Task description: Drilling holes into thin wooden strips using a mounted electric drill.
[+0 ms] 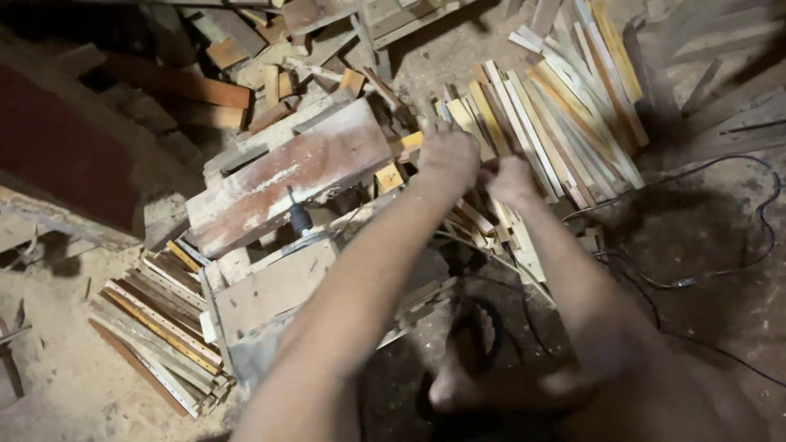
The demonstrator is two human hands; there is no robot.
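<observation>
While both arms stretch out over the heap, the left hand (446, 155) and right hand (509, 180) meet at the near edge of a fanned pile of thin wooden strips, pale, yellow and brown (557, 115), which lies centre-right and spreads toward the far right. Left fingers look curled into the strip ends; motion blur hides whether they hold one. Right hand is bunched just beside it, w/ fingers too smeared to tell how far they close.

Left of the hands, a wide, scuffed reddish-brown plank (295, 176) lies tilted across lighter boards. A small dark drill chuck or bit (300, 219) pokes up by its near edge. Further near-left sits a second bundle of striped slats (160, 327) on sawdust-covered ground (57, 385). A thin black cable (720, 270) loops over the dirt at right. The person's bare foot (458, 376) rests at bottom centre, in shadow.

Risks, as judged from this view: bare skin on rough-cut strips invites splinters; strips lie loosely overlapped, so tugging one could slide its neighbours off the fan. The tilted plank looks unsteady & could shift toward the arm if the heap is jolted. Cable & scattered offcuts near the unshod foot are a trip or puncture hazard.
</observation>
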